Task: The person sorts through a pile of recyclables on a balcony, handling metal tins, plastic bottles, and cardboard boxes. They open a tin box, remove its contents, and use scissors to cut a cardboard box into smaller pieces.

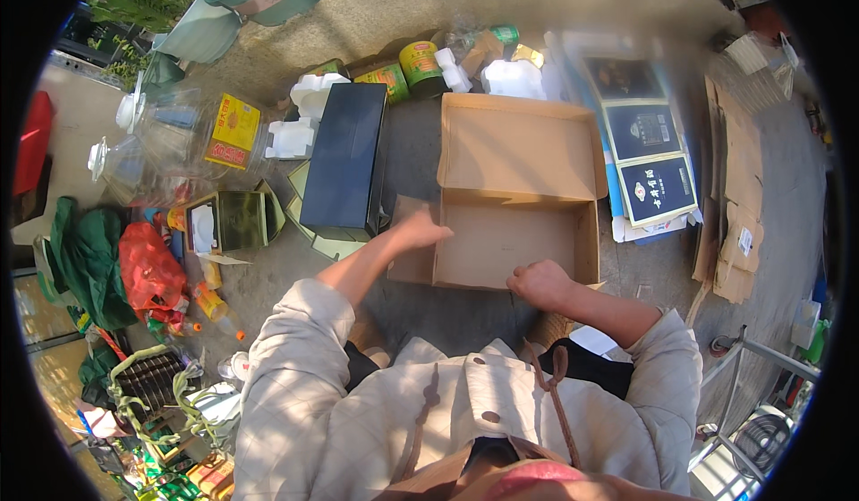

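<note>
An unfolded brown cardboard box lies in front of me, its lid laid back away from me. A flap sticks out from its left side. My left hand grips the left wall, thumb over the edge; its other fingers are partly hidden. With curled fingers, my right hand holds the near edge of the box, right of its middle. The inside of the box shows a bare floor. Left of the box stands a long black box, close to my left hand.
Flattened printed cartons and brown cardboard sheets lie to the right. Leftward are clear plastic jugs, a red plastic bag and drink bottles. Tins and white foam pieces line the far side. A metal frame stands at right.
</note>
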The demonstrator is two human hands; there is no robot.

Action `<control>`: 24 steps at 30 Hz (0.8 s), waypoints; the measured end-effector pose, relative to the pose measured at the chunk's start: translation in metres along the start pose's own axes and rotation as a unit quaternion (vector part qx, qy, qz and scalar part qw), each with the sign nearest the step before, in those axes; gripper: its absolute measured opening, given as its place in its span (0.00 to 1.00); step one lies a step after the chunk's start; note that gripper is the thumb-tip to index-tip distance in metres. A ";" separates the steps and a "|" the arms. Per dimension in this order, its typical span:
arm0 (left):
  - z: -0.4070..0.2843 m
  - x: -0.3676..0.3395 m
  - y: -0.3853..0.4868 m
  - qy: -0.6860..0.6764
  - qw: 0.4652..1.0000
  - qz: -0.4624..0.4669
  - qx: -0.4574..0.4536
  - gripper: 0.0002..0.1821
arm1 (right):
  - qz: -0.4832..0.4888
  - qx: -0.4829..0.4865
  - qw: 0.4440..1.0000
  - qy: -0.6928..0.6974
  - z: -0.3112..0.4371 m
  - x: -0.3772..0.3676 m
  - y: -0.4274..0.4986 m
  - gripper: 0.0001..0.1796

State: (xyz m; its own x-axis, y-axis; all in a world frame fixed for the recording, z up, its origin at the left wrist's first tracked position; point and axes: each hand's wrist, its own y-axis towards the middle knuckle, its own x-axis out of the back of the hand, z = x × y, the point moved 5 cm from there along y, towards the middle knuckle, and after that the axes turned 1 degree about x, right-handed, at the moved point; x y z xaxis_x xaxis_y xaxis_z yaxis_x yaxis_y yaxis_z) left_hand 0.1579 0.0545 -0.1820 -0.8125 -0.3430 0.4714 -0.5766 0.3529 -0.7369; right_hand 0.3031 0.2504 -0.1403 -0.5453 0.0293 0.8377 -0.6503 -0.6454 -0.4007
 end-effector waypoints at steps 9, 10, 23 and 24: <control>-0.021 0.082 0.109 -0.407 0.899 -0.153 -0.053 0.31 | 0.111 0.053 0.992 0.021 0.038 -0.037 -0.001 0.10; -0.023 0.085 0.108 -0.387 0.899 -0.197 -0.066 0.26 | 0.112 0.054 0.992 0.031 0.038 -0.039 -0.001 0.10; -0.114 0.068 -0.061 -0.122 0.872 -0.351 -0.319 0.10 | -0.278 -0.055 0.937 -0.206 0.002 0.241 0.057 0.20; -0.116 0.064 -0.065 -0.107 0.871 -0.359 -0.317 0.10 | -0.197 -0.051 0.953 -0.224 0.007 0.231 0.071 0.16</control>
State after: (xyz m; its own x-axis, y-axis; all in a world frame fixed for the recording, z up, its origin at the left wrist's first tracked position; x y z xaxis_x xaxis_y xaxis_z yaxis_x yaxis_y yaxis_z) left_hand 0.1333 0.1100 -0.0473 -0.2262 -0.8044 0.5493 -0.9166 0.3666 0.1593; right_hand 0.1342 0.2061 0.0273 0.0175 -0.0882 0.9959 -0.8181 -0.5739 -0.0365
